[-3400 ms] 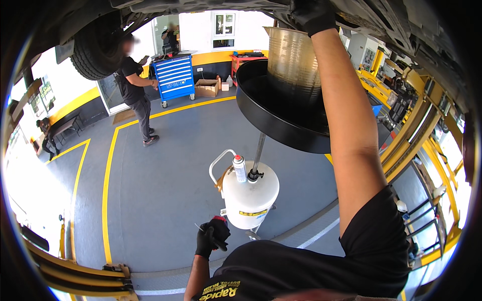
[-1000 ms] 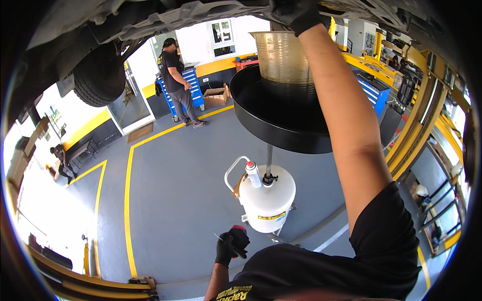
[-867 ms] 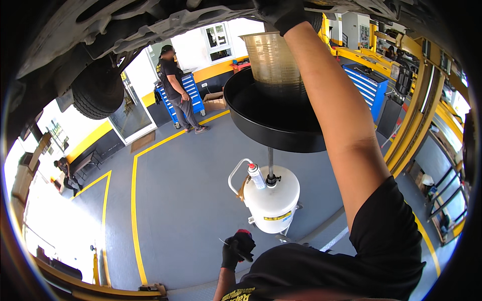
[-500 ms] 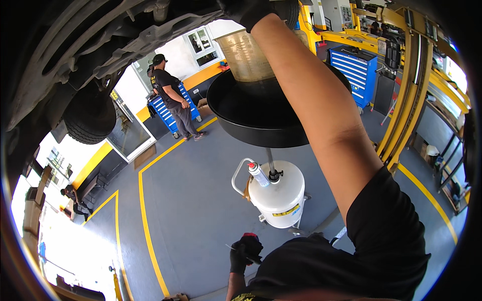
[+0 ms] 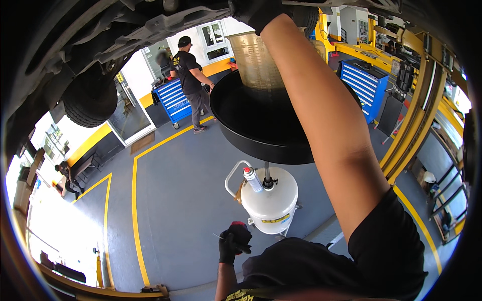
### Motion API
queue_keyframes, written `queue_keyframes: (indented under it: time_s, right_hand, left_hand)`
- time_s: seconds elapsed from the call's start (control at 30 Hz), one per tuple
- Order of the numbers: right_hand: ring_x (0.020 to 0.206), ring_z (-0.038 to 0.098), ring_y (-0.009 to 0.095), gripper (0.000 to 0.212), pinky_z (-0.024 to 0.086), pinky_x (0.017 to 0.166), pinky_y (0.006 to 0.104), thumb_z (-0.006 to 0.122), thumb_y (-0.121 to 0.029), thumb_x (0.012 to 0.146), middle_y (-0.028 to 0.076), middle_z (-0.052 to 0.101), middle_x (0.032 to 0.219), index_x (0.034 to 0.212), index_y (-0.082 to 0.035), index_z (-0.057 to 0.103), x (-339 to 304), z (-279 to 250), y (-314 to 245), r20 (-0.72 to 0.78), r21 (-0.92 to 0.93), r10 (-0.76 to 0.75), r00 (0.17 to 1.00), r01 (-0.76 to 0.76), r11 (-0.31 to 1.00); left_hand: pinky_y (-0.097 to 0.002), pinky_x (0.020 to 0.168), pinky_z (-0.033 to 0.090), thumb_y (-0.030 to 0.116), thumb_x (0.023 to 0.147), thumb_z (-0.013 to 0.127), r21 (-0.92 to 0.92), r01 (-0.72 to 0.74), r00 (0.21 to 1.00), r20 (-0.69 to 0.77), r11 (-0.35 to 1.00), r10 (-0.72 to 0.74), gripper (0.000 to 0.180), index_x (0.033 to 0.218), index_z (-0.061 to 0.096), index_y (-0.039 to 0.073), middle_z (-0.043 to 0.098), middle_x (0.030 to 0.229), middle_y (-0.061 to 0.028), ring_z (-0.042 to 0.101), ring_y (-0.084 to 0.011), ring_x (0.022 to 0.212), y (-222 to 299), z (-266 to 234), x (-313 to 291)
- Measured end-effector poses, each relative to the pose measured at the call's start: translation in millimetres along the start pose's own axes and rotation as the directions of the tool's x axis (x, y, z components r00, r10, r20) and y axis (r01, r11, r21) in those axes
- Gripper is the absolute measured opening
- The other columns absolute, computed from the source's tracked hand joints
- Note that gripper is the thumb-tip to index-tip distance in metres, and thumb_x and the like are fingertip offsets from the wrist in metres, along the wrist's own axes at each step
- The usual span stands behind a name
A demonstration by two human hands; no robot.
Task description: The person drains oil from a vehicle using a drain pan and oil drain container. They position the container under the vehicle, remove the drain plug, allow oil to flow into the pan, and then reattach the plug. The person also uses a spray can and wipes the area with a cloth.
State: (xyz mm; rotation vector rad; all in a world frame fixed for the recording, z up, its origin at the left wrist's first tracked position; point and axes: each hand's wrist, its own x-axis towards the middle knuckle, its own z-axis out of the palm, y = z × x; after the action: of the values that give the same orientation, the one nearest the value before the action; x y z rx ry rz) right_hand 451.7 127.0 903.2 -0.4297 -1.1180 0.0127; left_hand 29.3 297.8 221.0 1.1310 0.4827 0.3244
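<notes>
My right arm stretches up to the vehicle underside (image 5: 125,35), and my black-gloved right hand (image 5: 258,14) is up against it at the top edge. Its fingers are lost in the dark, so I cannot tell whether they grip anything. Below that hand, a translucent measuring jug (image 5: 256,60) stands in the wide black drain pan (image 5: 261,143). Low in front of me, my black-gloved left hand (image 5: 230,247) is closed around a small black-and-red thing of unclear kind. A thin metal rod (image 5: 218,236) sticks out beside it.
Under the pan stands a white waste-oil drainer tank (image 5: 271,200) with a spray can (image 5: 252,179) on top. A person (image 5: 190,75) is by a blue tool cabinet (image 5: 173,100). Another blue cabinet (image 5: 364,85) and a yellow lift post (image 5: 419,105) are right. A tyre (image 5: 90,103) hangs left.
The view has shifted, so the drain pan sits slightly lower in the picture. My left hand appears higher and further left, still closed. The person by the cabinet has turned and stepped right.
</notes>
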Motion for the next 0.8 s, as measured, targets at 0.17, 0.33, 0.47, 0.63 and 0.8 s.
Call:
queue_keyframes:
  time_s: [0.17,0.33,0.47,0.63,0.8]
  right_hand:
    - [0.093,0.072,0.018,0.026,0.057,0.070,0.0333,0.047,-0.030,0.103,0.001,0.075,0.102,0.109,-0.017,0.069,-13,25,6,-0.170,0.394,-0.010,0.985,0.077,0.916]
    - [0.093,0.071,0.016,0.025,0.055,0.077,0.0312,0.049,-0.035,0.103,-0.005,0.076,0.106,0.110,-0.021,0.069,-14,29,4,0.058,0.313,0.002,0.998,-0.021,0.950]
    - [0.096,0.070,0.016,0.029,0.054,0.075,0.0305,0.045,-0.035,0.104,-0.003,0.076,0.102,0.111,-0.020,0.068,-9,16,2,0.027,0.312,-0.021,0.999,0.012,0.950]
    - [0.104,0.068,0.018,0.031,0.055,0.079,0.0356,0.041,-0.032,0.103,0.000,0.074,0.108,0.116,-0.018,0.066,11,-10,4,0.448,0.110,-0.091,0.889,0.047,0.993]
    - [0.100,0.068,0.018,0.033,0.054,0.075,0.0359,0.040,-0.035,0.104,0.000,0.073,0.107,0.116,-0.020,0.066,-27,36,-2,-0.080,0.240,-0.008,0.997,0.027,0.970]
  left_hand:
    - [-0.0351,0.087,0.056,0.012,0.101,0.058,0.064,-0.017,0.998,0.059,0.998,0.013,0.026,0.124,0.060,-0.001,0.068,0.112,-0.0094,0.065,-0.0174,0.098,12,9,11]
    - [-0.0339,0.086,0.054,0.014,0.101,0.055,0.225,0.008,0.995,0.093,0.974,-0.030,0.026,0.122,0.062,0.000,0.067,0.106,-0.0062,0.064,-0.0155,0.094,41,-17,23]
    - [-0.0330,0.079,0.054,0.019,0.101,0.057,0.232,0.038,0.982,0.169,0.972,-0.079,0.028,0.122,0.063,0.002,0.066,0.098,-0.0042,0.062,-0.0138,0.088,65,-40,21]
    - [-0.0324,0.078,0.052,0.025,0.101,0.058,0.299,-0.058,0.938,0.343,0.953,-0.050,0.024,0.111,0.064,0.005,0.064,0.096,-0.0012,0.060,-0.0127,0.087,79,-67,41]
    - [-0.0327,0.081,0.051,0.026,0.101,0.057,0.271,-0.004,0.982,0.183,0.962,-0.047,0.023,0.107,0.065,0.005,0.064,0.096,-0.0003,0.059,-0.0123,0.090,62,-77,59]
